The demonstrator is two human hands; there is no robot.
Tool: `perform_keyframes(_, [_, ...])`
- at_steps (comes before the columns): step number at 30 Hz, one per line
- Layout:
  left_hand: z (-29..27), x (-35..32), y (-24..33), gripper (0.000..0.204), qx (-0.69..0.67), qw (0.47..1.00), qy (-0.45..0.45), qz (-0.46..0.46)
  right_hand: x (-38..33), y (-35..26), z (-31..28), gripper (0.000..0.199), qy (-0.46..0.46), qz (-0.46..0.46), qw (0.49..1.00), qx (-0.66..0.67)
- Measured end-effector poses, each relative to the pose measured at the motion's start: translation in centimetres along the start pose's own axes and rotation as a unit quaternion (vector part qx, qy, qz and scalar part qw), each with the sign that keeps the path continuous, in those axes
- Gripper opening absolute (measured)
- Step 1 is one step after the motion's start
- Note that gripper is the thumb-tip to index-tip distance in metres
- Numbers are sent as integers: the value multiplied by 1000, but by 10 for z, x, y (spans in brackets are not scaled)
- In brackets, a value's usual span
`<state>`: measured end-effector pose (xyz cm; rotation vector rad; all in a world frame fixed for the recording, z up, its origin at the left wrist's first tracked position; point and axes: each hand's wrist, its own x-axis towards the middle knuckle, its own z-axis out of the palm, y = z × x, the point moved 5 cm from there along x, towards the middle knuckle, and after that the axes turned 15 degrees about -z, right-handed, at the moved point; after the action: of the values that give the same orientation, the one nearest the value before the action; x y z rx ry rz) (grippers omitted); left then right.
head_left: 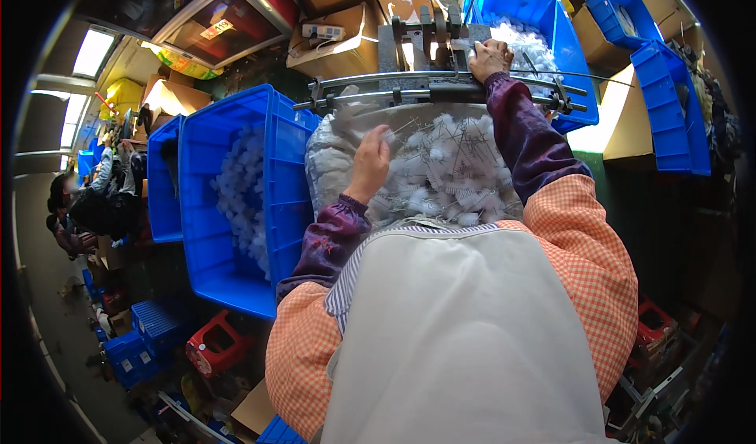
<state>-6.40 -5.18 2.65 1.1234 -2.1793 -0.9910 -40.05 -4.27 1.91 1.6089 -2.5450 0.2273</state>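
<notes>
A bench machine (pixel 433 46) with dark metal blocks and horizontal rods stands ahead of me. My right hand (pixel 490 58) is at its right side, fingers curled down beside a small pale part; what they grip is hidden. My left hand (pixel 370 163) hovers over the left part of a heap of small white bristly pieces and thin metal wires (pixel 449 164). Its fingers are pressed together, slightly blurred, with a thin wire (pixel 405 126) running out from the tips. The heap lies on a pale cloth (pixel 324 157) between my body and the machine.
A large blue bin (pixel 228 275) with white pieces stands left, beside another blue bin (pixel 164 200). Behind the machine's right side is a blue bin (pixel 563 38) of white pieces. Cardboard boxes (pixel 339 54) stand behind. A red stool (pixel 216 345) is lower left; people (pixel 106 200) sit far left.
</notes>
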Motion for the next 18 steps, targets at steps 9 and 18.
perform_keyframes(9, [-5,2,15,22,-23,999,6,36,11,-49,1,29,27,-44,998,-19])
perform_keyframes(18, [-6,4,13,24,-96,994,-28,-47,6,17,4,27,3,-15,999,39])
